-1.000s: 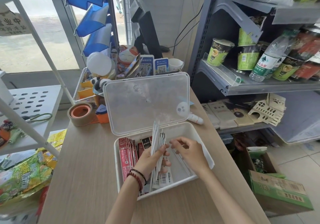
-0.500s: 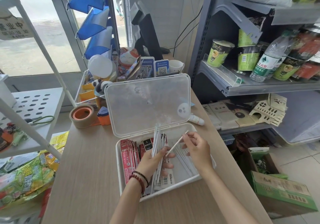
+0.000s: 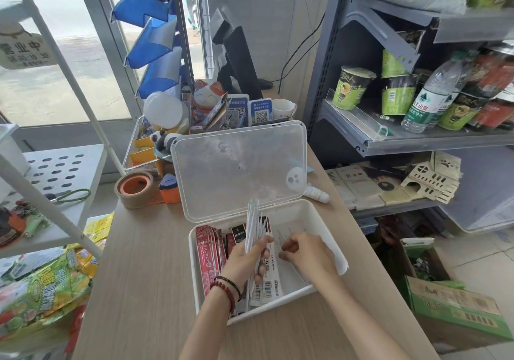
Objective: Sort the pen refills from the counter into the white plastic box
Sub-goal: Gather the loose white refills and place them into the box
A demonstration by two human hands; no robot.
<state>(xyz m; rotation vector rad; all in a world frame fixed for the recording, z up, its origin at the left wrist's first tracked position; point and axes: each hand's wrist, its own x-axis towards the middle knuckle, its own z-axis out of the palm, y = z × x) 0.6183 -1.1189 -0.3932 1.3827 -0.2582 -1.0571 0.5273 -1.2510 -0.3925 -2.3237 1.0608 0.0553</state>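
Pen refills (image 3: 252,229), a thin, light, slippery bundle: our left hand (image 3: 244,259) clasps them mid-length upright over the white plastic box (image 3: 319,220), while our right hand (image 3: 306,254) reaches inside, fingers seemingly pinching another.

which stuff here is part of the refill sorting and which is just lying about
Part of the job:
white box
loose refills bunched in the left hand
red refill packs
right hand reaching into the box

Just lying about:
tape roll
cat figurine
white mug
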